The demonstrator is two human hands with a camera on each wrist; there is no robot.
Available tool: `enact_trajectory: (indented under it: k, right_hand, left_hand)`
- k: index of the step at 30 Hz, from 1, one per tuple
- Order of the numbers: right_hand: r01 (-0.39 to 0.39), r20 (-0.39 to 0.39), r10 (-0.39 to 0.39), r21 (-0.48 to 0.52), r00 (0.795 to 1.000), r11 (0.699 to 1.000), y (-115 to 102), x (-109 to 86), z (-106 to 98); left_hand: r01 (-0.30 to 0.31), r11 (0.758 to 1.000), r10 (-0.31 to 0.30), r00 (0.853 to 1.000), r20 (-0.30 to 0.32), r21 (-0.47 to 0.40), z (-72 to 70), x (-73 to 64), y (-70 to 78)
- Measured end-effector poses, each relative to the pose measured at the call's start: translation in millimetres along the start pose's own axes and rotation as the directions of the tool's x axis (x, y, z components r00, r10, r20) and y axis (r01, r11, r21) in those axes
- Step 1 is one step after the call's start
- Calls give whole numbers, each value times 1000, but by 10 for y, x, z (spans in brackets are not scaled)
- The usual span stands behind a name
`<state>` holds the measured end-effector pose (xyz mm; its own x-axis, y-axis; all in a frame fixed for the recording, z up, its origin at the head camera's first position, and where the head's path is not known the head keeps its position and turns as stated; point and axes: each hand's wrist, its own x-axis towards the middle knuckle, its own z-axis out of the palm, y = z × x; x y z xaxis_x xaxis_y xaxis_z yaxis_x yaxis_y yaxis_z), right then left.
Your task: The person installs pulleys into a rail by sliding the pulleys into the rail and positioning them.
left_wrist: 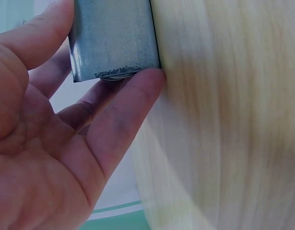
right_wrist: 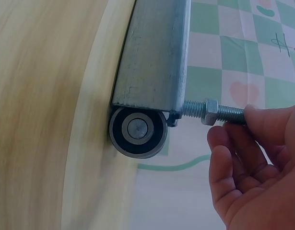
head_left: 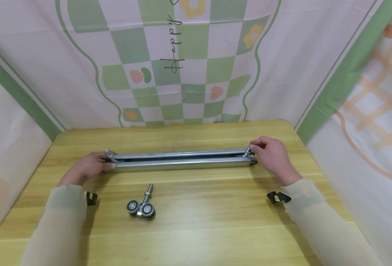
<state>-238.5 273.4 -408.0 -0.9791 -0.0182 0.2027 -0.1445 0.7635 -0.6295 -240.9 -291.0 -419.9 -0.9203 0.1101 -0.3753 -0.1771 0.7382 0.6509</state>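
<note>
The person's left hand [head_left: 91,166] grasps the left end of a long, silver-grey metal rail [head_left: 182,166], slot upward on the yellow wood-grain desk [head_left: 209,218]. A tilted silver bolt [head_left: 109,154] rises there. Nearer the person lies a loose steel trolley with black-ringed wheels [head_left: 140,209]. At the rail's right end, the right hand's [head_left: 273,155] fingers pinch another trolley's [right_wrist: 137,129] threaded shaft [right_wrist: 195,109].

Place: closed in on three sides; looks a bit like a home, but I can't tell which room.
Back cloth [head_left: 192,74]: green and white squares, hearts [head_left: 217,92], yellow flowers [head_left: 253,36] and the word "Happy" [head_left: 172,46] turned sideways, all homey.
Side cloths [head_left: 375,122]: pale, with green edges.
Tabletop [head_left: 222,214]: looks like yellow wood.
Metal rail [head_left: 182,165] and wheels [head_left: 147,209]: more like workshop stuff.
</note>
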Motion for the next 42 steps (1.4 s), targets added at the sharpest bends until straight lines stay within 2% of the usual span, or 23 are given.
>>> enact_trajectory:
  k: [12, 18, 28, 42]
  right_hand:
    - [14, 34, -14, -27, 999, 1000, -126, 22, 47]
    - [42, 67, -40, -33, 997, 999, -220, 63, 161]
    - [136, 95, -133, -30, 987, 990, -490, 120, 395]
    - [176, 156, -171, -18, 973, 984, -793, 156, 596]
  left_hand:
    - [-5, 1000, 5, 1000, -5, -7, 0, -12, 5]
    - [-17, 1000, 17, 1000, -7, 5, 2, -3, -17]
    - [-20, 1000, 20, 1000, -10, 12, -10, 9, -31]
    - [-3, 1000, 3, 1000, -5, 13, -14, 0, -18]
